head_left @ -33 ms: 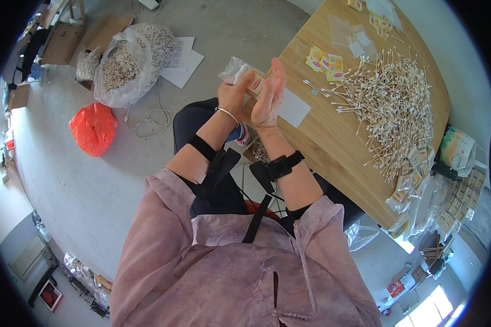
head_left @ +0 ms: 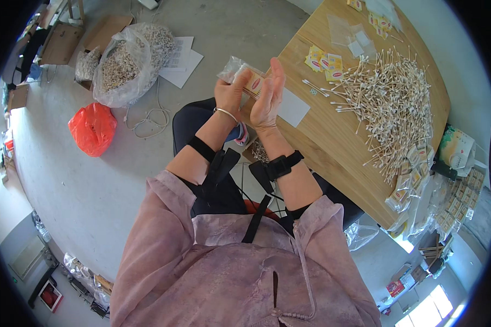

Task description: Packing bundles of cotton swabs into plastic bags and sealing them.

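Head view, L to R: grip?

Your L hand [head_left: 229, 97] grasps 1 clear, yellow-labelled pkt [head_left: 255, 83], near table [head_left: 335, 139]; your R hand [head_left: 266, 103]'s open beside it, contact unclear.

Risk?

Pkt could slip if your L grip loosens.

2 forearms [head_left: 211, 131] forward, left grip [head_left: 228, 97] curled, right grip [head_left: 265, 107] straight-fingered

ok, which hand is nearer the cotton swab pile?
Right. The right hand, held open, is to the left of the cotton swab pile; the left hand, gripping a small clear packet, is farther left, away from the pile.
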`<state>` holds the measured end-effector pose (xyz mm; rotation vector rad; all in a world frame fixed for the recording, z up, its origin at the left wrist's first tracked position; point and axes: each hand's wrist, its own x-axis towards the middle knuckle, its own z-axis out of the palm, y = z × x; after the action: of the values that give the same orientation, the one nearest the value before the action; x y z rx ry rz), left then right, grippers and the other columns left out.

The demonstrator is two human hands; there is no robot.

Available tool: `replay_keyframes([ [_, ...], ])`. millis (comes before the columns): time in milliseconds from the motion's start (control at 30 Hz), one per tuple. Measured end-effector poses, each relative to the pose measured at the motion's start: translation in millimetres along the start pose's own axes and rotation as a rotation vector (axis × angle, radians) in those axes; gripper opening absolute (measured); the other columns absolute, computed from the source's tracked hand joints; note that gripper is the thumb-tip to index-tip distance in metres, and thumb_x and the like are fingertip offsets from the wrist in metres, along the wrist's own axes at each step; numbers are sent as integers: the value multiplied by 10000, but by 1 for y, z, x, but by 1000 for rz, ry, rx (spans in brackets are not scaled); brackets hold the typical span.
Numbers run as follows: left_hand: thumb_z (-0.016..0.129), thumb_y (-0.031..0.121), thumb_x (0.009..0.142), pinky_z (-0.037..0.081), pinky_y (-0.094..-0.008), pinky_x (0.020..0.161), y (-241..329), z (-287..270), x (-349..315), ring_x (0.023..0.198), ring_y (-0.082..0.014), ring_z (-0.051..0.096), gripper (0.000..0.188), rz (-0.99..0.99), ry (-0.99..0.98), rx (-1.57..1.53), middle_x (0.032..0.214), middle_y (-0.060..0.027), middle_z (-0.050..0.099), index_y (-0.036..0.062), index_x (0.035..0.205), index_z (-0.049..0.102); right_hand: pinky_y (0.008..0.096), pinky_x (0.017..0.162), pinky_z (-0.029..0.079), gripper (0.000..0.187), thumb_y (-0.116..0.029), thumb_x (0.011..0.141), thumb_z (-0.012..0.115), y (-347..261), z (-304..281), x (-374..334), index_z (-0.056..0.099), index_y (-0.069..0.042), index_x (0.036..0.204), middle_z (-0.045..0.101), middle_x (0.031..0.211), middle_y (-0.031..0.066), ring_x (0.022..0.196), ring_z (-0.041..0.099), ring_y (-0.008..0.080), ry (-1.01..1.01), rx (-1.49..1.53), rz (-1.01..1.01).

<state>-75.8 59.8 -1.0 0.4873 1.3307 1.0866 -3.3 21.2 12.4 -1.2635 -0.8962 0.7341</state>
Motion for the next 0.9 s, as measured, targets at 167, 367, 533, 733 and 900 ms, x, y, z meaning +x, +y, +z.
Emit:
replay_keyframes([
  [167, 757, 140, 763, 457, -236, 670, -1, -3, -4, 761, -97, 589, 318, 146, -15, 133, 888, -39, 654, -26, 1006, 638, 404, 1087, 240, 581, -276, 927, 341, -1, -1, 1, 249, 78, 1379, 296, 1416, 276, 1332, 286, 375, -7, -2, 2],
  [367, 756, 129, 767, 471, -241, 680, 8, -2, -11, 759, -105, 601, 285, 38, -38, 84, 897, -55, 662, -31, 976, 647, 402, 1079, 254, 584, -293, 929, 345, -1, 1, 1, 258, 71, 1378, 309, 1410, 272, 1326, 297, 373, 11, 26, 13],
  [533, 756, 97, 754, 500, -247, 645, 3, 8, -20, 730, -129, 618, 261, -13, -57, 51, 853, -79, 664, -55, 937, 646, 403, 1074, 265, 588, -311, 932, 346, 10, 0, 1, 264, 64, 1379, 320, 1405, 268, 1324, 302, 370, 20, 22, 11],
  [733, 764, 111, 749, 505, -261, 642, 2, 2, -3, 725, -130, 618, 273, -45, -157, 25, 848, -77, 660, -50, 935, 645, 399, 1069, 275, 603, -359, 944, 345, 4, 2, 1, 282, 61, 1372, 322, 1403, 267, 1313, 320, 365, 21, 31, -12],
  [900, 773, 101, 735, 502, -265, 614, 5, 7, 11, 687, -128, 605, 276, -57, -94, -71, 832, -74, 654, -49, 927, 644, 399, 1059, 292, 610, -376, 950, 347, 0, 1, 0, 277, 60, 1371, 336, 1396, 265, 1296, 349, 359, 15, 23, 1],
])
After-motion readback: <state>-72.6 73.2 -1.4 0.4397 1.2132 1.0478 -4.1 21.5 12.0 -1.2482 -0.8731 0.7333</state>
